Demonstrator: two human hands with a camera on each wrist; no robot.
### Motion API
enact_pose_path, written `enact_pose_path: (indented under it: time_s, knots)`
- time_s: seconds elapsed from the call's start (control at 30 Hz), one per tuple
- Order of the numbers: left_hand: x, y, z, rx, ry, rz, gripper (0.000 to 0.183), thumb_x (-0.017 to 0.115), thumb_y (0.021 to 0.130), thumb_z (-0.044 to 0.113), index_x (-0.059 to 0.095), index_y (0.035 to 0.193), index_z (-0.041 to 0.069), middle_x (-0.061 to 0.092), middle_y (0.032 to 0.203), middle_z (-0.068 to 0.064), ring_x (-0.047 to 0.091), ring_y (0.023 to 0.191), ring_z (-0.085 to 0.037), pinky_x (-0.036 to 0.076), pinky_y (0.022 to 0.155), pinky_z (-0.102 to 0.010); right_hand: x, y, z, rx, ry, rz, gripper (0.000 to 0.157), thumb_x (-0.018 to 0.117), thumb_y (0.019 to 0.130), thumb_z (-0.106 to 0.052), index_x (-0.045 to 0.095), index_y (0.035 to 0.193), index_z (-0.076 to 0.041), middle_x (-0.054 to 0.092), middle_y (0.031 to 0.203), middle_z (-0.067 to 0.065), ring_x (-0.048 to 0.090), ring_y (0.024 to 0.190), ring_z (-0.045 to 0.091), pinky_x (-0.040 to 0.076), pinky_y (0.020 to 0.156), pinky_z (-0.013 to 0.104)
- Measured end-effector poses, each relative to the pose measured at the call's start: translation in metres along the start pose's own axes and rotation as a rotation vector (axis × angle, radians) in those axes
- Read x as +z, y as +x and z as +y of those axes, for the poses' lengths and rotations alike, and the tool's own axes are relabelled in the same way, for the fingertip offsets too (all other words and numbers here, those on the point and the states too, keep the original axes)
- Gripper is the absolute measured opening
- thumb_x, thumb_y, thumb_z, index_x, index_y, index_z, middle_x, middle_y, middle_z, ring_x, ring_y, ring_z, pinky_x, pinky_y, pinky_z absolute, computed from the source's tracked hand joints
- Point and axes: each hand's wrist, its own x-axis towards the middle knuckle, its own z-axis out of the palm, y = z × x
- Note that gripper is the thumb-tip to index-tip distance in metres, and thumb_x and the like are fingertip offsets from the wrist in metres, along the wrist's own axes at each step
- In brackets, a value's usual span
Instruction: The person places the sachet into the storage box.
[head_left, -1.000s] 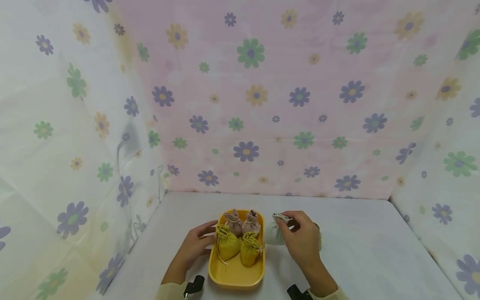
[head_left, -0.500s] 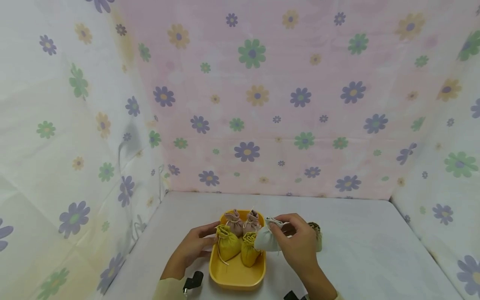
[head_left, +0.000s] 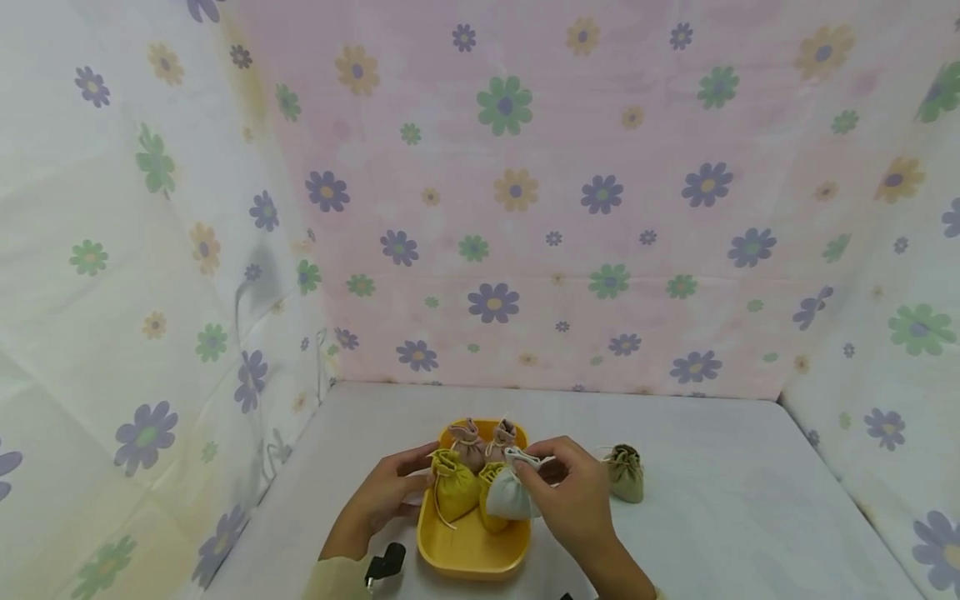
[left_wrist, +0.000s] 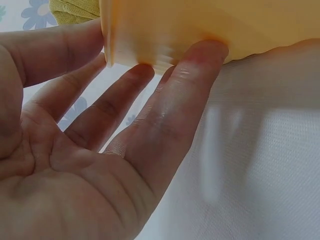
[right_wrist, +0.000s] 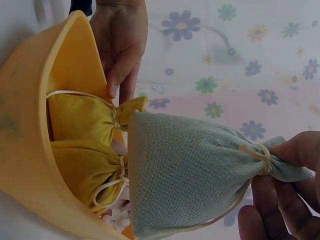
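Note:
My right hand (head_left: 576,493) pinches the gathered neck of a pale grey-green drawstring pouch (head_left: 512,498), its cord tied in view of the right wrist (right_wrist: 185,170). The pouch overlaps the right side of a yellow tray (head_left: 468,560) in the head view, partly covering a mustard pouch (head_left: 491,508). On the tray's left, my left hand (head_left: 384,493) touches the outer wall with fairly straight fingers, and the thumb (left_wrist: 60,50) lies at the rim. Another mustard pouch (head_left: 454,492) sits in the tray, with two dusty-pink pouches (head_left: 468,450) behind.
An olive-brown drawstring pouch (head_left: 627,477) stands on the white table (head_left: 720,500) to the right of my right hand. Flower-print cloth (head_left: 525,208) hangs behind the table and along both sides.
My right hand has brought the grey-green pouch leftward from beside the tray to over its right part. The olive-brown pouch has come into full view. My left hand stays at the tray.

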Motion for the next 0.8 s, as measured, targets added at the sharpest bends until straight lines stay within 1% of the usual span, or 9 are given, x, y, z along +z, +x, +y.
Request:
enact_pose_path:
  time_s: [0.27,0.37,0.57,0.8]
  knots:
    - [-0.001,0.000,-0.001,0.005,-0.004,-0.009,0.065,0.078,0.093,0.023,0.053,0.153,0.027,0.049,0.155,-0.021,0.065,0.123,-0.030,0.065,0.079,-0.048,0.011,-0.006,-0.004,-0.005,-0.011,-0.050,0.021,0.089,0.083,-0.017,0.075,0.091,-0.029,0.070,0.091,-0.016,0.069,0.068,0.005,0.062,0.063,0.023]
    - [-0.001,0.000,-0.002,0.012,-0.009,-0.015,0.065,0.078,0.093,0.024,0.052,0.153,0.027,0.049,0.155,-0.021,0.065,0.124,-0.031,0.065,0.079,-0.049,0.015,-0.008,-0.005,0.019,-0.016,-0.079,0.021,0.089,0.083,-0.018,0.074,0.089,-0.031,0.069,0.090,-0.017,0.069,0.068,0.006,0.062,0.064,0.022]
    - [-0.001,0.000,-0.002,0.014,-0.023,-0.020,0.066,0.078,0.093,0.024,0.052,0.153,0.028,0.049,0.156,-0.021,0.066,0.123,-0.030,0.065,0.079,-0.048,0.022,-0.013,-0.005,0.050,-0.020,-0.150,0.020,0.089,0.083,-0.020,0.072,0.086,-0.031,0.069,0.088,-0.015,0.069,0.069,0.006,0.061,0.063,0.021]
    - [-0.001,0.001,-0.003,0.007,-0.041,-0.018,0.065,0.078,0.093,0.022,0.053,0.153,0.027,0.050,0.155,-0.021,0.067,0.120,-0.028,0.065,0.080,-0.048,0.031,-0.017,-0.002,0.090,-0.021,-0.233,0.013,0.087,0.085,-0.027,0.074,0.087,-0.029,0.069,0.088,-0.013,0.068,0.070,0.004,0.061,0.064,0.020]
